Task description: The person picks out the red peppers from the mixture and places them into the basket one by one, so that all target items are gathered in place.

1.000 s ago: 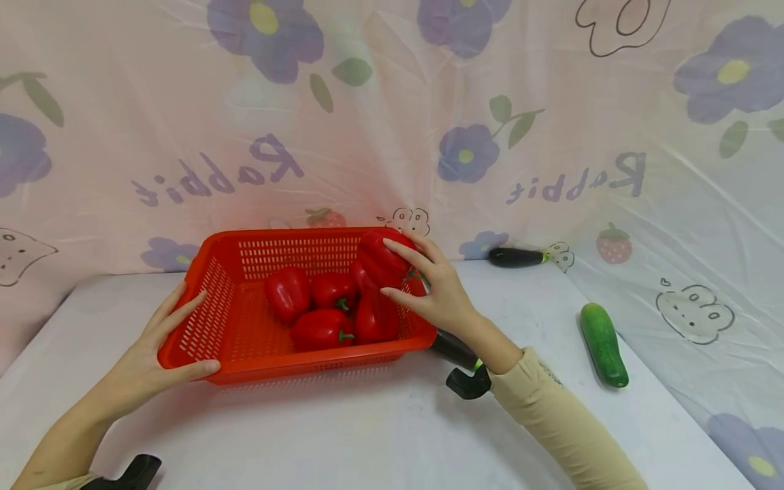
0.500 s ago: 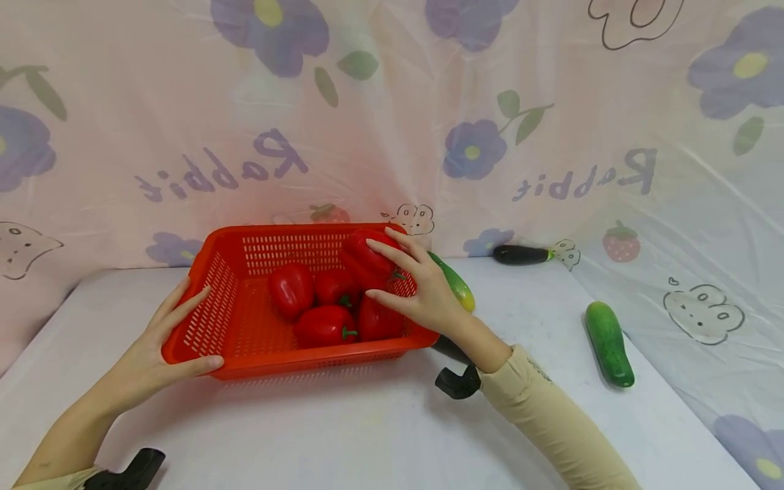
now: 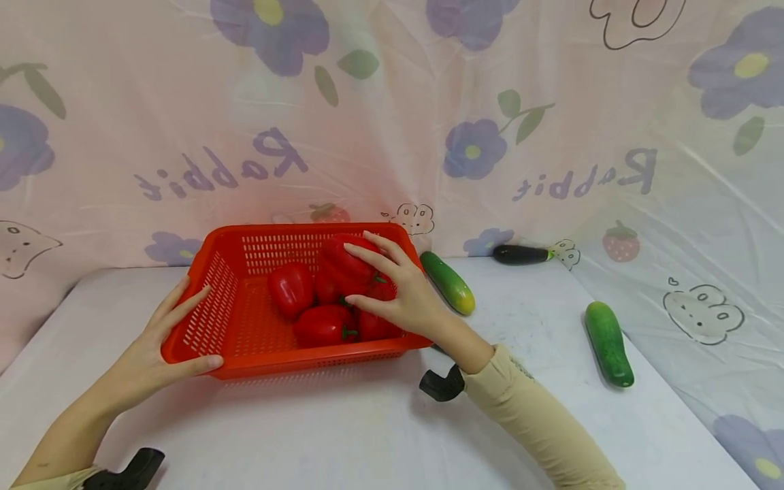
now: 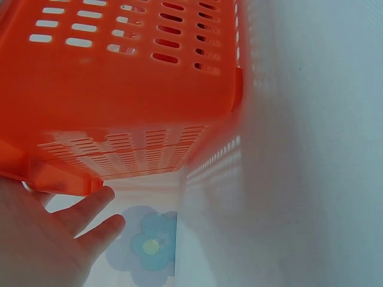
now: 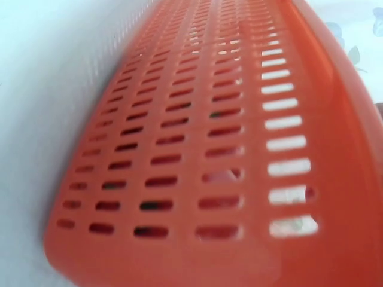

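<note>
My right hand [image 3: 410, 296] grips a red bell pepper [image 3: 339, 262], fingers over its top and thumb low at the stem side, within the right half of a red slotted basket [image 3: 275, 362]. Below it lie several more red vegetables, among them a bell pepper [image 3: 290, 290] on the left and another bell pepper [image 3: 323, 327] near the front wall. My left hand [image 3: 150, 361] rests at the basket's left end, thumb on the front corner; in the left wrist view its fingers [image 4: 90, 212] stretch out straight along the rim. Only the slotted basket wall [image 5: 173, 143] fills the right wrist view, the hand hidden.
A cucumber [image 3: 450, 282] with a yellow end lies just right of the basket, a second cucumber [image 3: 608, 344] near the right table edge. At the back lies an eggplant [image 3: 520, 255] against the flowered curtain [image 3: 367, 136]. The table [image 3: 294, 435] is white.
My right hand has carried the bell pepper leftward, further inside the basket, uncovering the cucumber beside it. The left hand keeps its place on the basket.
</note>
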`<action>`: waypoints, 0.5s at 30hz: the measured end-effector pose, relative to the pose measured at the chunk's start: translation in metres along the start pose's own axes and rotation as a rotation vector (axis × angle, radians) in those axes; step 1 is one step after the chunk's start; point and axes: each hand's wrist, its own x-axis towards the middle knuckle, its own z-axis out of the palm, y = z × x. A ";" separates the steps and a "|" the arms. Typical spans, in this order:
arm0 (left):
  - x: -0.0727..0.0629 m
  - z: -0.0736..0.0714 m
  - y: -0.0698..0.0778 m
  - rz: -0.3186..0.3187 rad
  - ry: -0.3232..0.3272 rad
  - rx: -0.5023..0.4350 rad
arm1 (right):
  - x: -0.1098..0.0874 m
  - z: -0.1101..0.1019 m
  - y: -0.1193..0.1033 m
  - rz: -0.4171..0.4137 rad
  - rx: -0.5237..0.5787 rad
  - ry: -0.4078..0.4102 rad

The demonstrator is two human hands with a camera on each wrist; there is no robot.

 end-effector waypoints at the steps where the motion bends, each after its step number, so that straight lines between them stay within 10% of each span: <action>1: 0.000 0.000 0.000 0.002 0.001 -0.001 | 0.000 0.001 -0.001 0.003 0.003 -0.004; 15: 0.000 0.000 -0.001 0.002 0.001 0.001 | 0.005 0.018 -0.008 -0.017 0.042 -0.061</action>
